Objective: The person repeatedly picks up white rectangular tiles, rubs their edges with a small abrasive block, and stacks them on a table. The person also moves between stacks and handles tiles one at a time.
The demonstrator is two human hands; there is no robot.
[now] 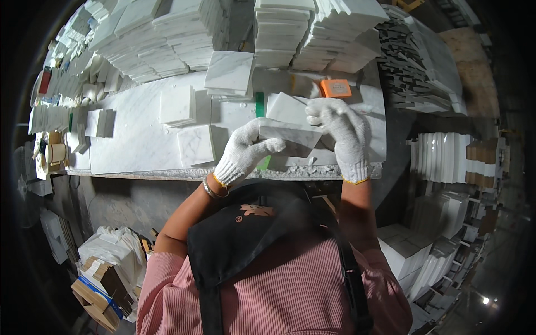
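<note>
My left hand (pixel 244 149), in a white knit glove, grips the left end of a white marble tile (pixel 295 134), tilted above the workbench. My right hand (pixel 347 134), gloved alike, hovers by the tile's right end. Its fingers are pinched together; whatever they hold, if anything, is too small to make out. Just behind the held tile another marble tile (pixel 286 105) lies on the bench. An orange block-shaped box (pixel 336 88) sits beyond my right fingers. A green strip (pixel 260 104) lies left of the rear tile.
Tall stacks of marble tiles (pixel 184 33) line the back of the marble-topped bench (pixel 134 142). A smaller tile stack (pixel 229 72) and loose tiles (pixel 195 145) lie left of my hands. More stacked slabs (pixel 441 156) stand at right. Cardboard boxes (pixel 97 301) are at lower left.
</note>
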